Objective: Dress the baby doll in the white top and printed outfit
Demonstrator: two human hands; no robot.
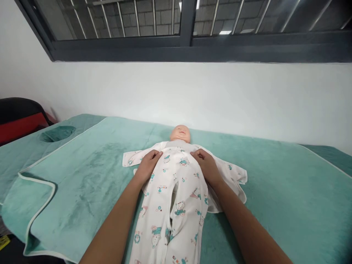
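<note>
A baby doll (180, 133) lies on its back, its head toward the wall. White printed baby pants (180, 172) lie over its body, the legs stretching toward me and a slit showing at the crotch. Under them a matching baby top (229, 174) is spread out, with a sleeve to each side. My left hand (149, 164) is closed on the upper left edge of the pants, thumb against the cloth. On the opposite upper edge, my right hand (205, 166) pinches the pants with curled fingers. The doll's arms and legs are hidden.
A green padded sheet (283, 190) with pale piping covers the bed, its left edge folded in a wave. The bed's face hole (57, 133) shows at left. Beyond are a white wall (176, 95), a barred window (154, 22) and a black-and-red object (22, 121).
</note>
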